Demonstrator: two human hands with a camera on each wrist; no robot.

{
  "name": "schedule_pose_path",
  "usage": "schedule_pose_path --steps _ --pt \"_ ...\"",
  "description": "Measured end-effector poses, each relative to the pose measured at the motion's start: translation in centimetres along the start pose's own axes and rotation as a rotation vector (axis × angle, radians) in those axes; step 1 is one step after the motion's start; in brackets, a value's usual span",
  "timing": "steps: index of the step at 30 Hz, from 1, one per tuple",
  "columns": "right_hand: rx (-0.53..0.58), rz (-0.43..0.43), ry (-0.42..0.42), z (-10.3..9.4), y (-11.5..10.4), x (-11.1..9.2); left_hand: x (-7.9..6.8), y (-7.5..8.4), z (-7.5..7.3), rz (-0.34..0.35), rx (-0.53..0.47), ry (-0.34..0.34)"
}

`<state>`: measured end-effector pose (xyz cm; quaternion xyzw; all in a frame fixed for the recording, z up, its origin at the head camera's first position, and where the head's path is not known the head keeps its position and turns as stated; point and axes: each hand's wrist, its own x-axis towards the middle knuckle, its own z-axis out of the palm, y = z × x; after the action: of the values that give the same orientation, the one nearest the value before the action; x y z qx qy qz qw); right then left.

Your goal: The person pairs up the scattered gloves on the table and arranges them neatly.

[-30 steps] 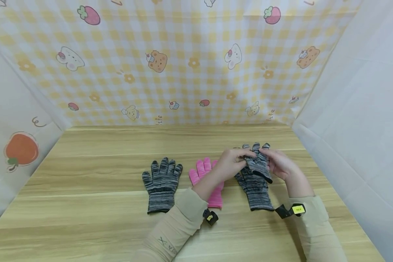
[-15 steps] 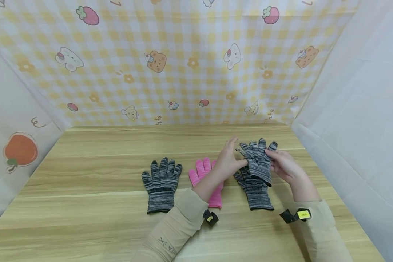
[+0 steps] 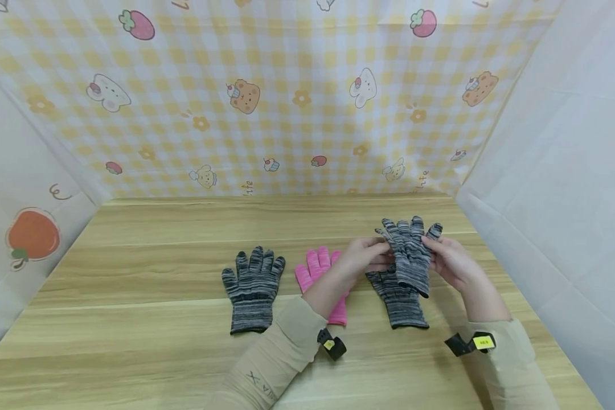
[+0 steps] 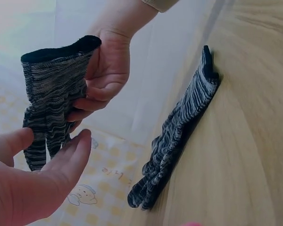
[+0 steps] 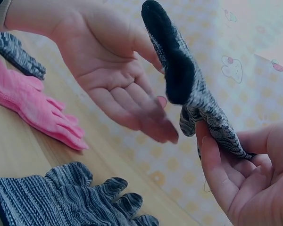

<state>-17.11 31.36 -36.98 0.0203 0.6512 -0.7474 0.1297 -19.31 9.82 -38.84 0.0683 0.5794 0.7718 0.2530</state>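
A grey-black striped knit glove (image 3: 412, 256) is held up off the table, its fingers pointing away and its cuff toward me. My right hand (image 3: 453, 262) pinches it along its right side, thumb on the near face and fingers behind, as the right wrist view also shows. At the opposite edge is my left hand (image 3: 361, 259); its thumb (image 4: 19, 139) is right at the knit and its fingers are fairly straight. Below the held glove, a matching striped glove (image 3: 404, 307) lies flat, its finger part mostly covered in the head view.
A pink glove (image 3: 339, 312) lies under my left forearm. Farther left, another grey-black striped glove (image 3: 254, 290) lies flat on the wooden table (image 3: 148, 273). A yellow checked cloth (image 3: 287, 119) hangs behind, with a white side wall (image 3: 558, 171) at right.
The striped glove has been lifted and spread, and has shifted slightly right with my right hand. My left hand let go, spread its fingers, then came back to the glove's left edge.
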Motion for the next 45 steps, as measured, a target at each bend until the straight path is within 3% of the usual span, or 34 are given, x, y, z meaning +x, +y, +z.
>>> schedule_pose_path --steps 6,11,18,24,32,38,45 --pt "-0.032 -0.005 -0.008 -0.2 0.1 -0.1 0.1 -0.1 0.1 -0.079 -0.106 -0.020" --pt "-0.085 -0.005 -0.016 -0.4 0.3 -0.2 0.1 -0.2 0.1 -0.107 -0.141 -0.025" --pt "-0.231 -0.023 -0.001 -0.6 0.7 -0.4 0.0 -0.8 0.3 -0.123 -0.044 -0.024" --pt "-0.233 -0.063 -0.066 -0.7 1.0 -0.4 -0.1 -1.4 0.6 -0.124 -0.007 -0.016" --pt "-0.352 -0.061 -0.015 -0.7 1.1 -0.6 -0.5 -1.8 1.2 -0.130 -0.046 -0.063" --pt "-0.379 -0.036 -0.029 -0.6 1.4 -0.4 -0.6 -2.4 1.2 -0.129 -0.068 -0.031" --pt "-0.411 -0.020 -0.021 -0.8 2.5 0.1 -0.7 -2.9 1.0 -0.179 -0.034 0.011"
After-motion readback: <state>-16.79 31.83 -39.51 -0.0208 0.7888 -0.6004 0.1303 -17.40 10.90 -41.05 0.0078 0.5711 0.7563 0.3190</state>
